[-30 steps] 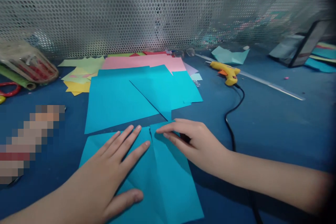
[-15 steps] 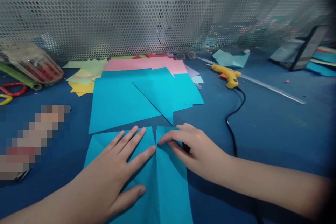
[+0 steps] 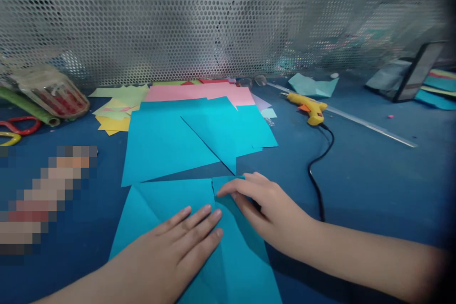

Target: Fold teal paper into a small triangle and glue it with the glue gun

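A sheet of blue paper (image 3: pixel 164 194) lies before me, creased lengthwise, with a short slit at the middle of its far edge. My left hand (image 3: pixel 192 242) rests flat across the sheet, its fingers stretched over the middle crease. On the right half, my right hand (image 3: pixel 256 199) is bent over the far edge; its index fingertip touches the paper beside the slit. The thumb sits a little apart from that finger, and the other fingers are partly hidden. Just beyond are more blue sheets (image 3: pixel 156 147), with a folded blue triangle (image 3: pixel 221 128) on top.
Behind the blue sheets lie pink paper (image 3: pixel 192 92) and yellow scraps (image 3: pixel 114 123). A yellow glue gun (image 3: pixel 313 109) with a black cord lies right, near a clear stick (image 3: pixel 374 128). Left are a jar (image 3: pixel 57 92), a green roll (image 3: pixel 32 107) and scissors (image 3: pixel 24 128). A perforated metal panel (image 3: pixel 213 19) stands behind.
My left hand has slid toward me and right, its fingers now over the middle crease. The gap between the paper's halves has narrowed. My right hand is nearly where it was.
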A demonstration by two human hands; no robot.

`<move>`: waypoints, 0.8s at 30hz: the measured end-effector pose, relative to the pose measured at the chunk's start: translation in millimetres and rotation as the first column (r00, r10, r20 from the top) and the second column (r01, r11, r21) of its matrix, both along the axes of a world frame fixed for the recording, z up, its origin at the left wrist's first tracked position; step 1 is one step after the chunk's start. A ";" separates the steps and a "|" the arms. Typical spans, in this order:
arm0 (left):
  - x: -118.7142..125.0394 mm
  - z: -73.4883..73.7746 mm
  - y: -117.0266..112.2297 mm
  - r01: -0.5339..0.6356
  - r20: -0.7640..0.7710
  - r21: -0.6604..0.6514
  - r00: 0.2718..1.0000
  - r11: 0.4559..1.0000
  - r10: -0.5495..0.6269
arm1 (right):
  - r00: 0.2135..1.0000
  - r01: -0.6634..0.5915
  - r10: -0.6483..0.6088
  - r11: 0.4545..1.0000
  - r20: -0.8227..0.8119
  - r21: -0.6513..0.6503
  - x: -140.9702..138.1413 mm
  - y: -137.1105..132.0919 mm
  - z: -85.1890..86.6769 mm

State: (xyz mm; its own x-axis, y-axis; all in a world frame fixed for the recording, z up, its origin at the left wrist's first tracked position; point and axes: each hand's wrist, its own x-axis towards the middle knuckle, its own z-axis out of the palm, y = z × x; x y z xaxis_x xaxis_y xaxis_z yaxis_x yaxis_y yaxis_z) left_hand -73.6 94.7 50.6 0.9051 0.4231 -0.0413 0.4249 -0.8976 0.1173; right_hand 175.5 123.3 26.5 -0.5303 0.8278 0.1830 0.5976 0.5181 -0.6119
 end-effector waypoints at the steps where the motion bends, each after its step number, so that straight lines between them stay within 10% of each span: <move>1: 0.5 0.1 -0.8 0.025 0.001 -0.025 1.000 0.999 -0.025 | 1.000 0.007 -0.007 1.000 -0.001 -0.009 0.0 0.3 0.8; 11: 5.1 -13.4 -12.8 -0.268 0.016 0.053 0.963 0.962 0.268 | 0.999 -0.018 0.013 0.995 -0.051 -0.094 -3.1 -7.5 12.1; 24: -1.2 -3.8 1.4 -0.102 -0.010 0.070 0.995 0.992 0.103 | 0.996 0.055 -0.062 0.994 -0.069 -0.093 -0.9 9.9 6.2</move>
State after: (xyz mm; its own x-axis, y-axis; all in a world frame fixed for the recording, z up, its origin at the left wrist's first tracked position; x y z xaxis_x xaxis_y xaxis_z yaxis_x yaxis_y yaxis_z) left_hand -74.8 96.1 46.8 0.8566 0.5156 -0.0209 0.5160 -0.8551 0.0503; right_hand 174.6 133.1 32.7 -0.4687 0.8719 0.1417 0.5782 0.4241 -0.6970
